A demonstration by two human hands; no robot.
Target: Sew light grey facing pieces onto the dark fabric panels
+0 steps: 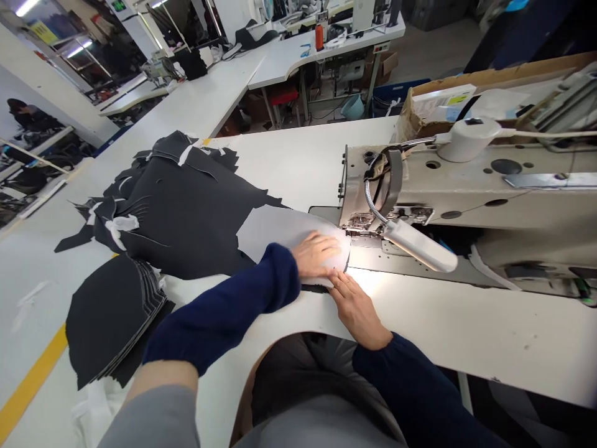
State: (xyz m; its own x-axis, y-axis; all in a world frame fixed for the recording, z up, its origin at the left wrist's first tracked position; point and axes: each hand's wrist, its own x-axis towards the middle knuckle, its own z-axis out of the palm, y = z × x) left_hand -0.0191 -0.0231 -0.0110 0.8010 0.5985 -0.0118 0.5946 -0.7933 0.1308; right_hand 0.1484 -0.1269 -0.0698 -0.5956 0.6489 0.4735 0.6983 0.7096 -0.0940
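A light grey fabric piece [273, 227] lies on the white table with its right edge at the sewing machine [373, 186]. My left hand [317, 254] rests flat on this piece, fingers spread toward the needle area. Just below and right, my right hand [357, 308] lies with its fingers stretched out on the piece's near right edge, its fingertips by my left hand. Dark fabric shows under the near edge. The machine's lamp [420, 246] lights the spot beside my hands.
A heap of dark fabric [186, 211] covers the table at left. Nearer stands a stack of dark curved pieces [109, 317]. A cardboard box [405, 118] sits behind the machine. A person [30, 118] is at the far left.
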